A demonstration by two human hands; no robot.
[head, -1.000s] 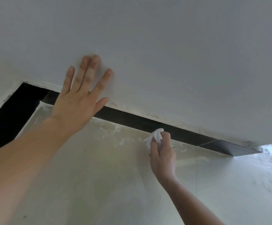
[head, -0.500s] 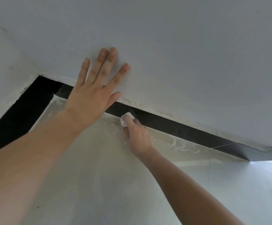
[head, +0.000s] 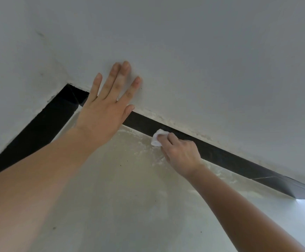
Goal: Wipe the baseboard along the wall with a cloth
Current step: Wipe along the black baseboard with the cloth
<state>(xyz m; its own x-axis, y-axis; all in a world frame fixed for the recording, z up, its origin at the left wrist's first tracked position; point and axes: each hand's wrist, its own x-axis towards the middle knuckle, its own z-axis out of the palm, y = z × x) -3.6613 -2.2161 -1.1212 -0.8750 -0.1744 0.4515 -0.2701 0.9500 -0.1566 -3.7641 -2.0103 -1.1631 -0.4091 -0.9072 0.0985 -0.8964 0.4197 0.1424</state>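
Shifted right along baseboard (head: 220, 157) since half a sec ago: right hand (head: 181, 154) w/ cloth (head: 156, 138), prev. just under left thumb, now clearly apart from it. Fingers curled shut round small white wad, pressing it onto black baseboard strip at its lower edge, where strip meets floor (head: 130, 197). Cloth partly hidden by fingers; only left part showing. Left hand (head: 105, 110) flat on white wall (head: 202, 60), fingers spread & open, gripping nothing, palm overlapping baseboard's top edge near room corner. Same spot on wall as before, roughly. Baseboard running from corner at upper left down to right edge of view; second black strip going from corner toward lower left. Whitish dusty smears on floor along baseboard's foot, esp. around & right of right hand. Rough plaster line along strip's top edge. Both forearms bare, reaching in from bottom.
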